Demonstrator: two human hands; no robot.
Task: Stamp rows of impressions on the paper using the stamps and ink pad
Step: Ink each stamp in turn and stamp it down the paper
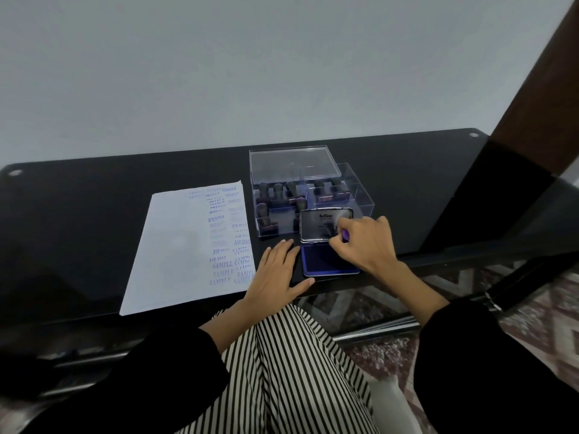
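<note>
At the near edge of a dark surface (94,195), the right hand (366,245) grips a stamp (345,234) over the open ink pad (326,261) while the left hand (275,270) lies flat and empty beside the paper (175,245); uneven inking could leave faint impressions.

One paper (175,249), one ink pad (326,261), two hands (275,270), perhaps seven boxed stamps (275,195).

Black table (94,195): paper (175,245), ink pad (319,261), stamp box (313,195).
</note>
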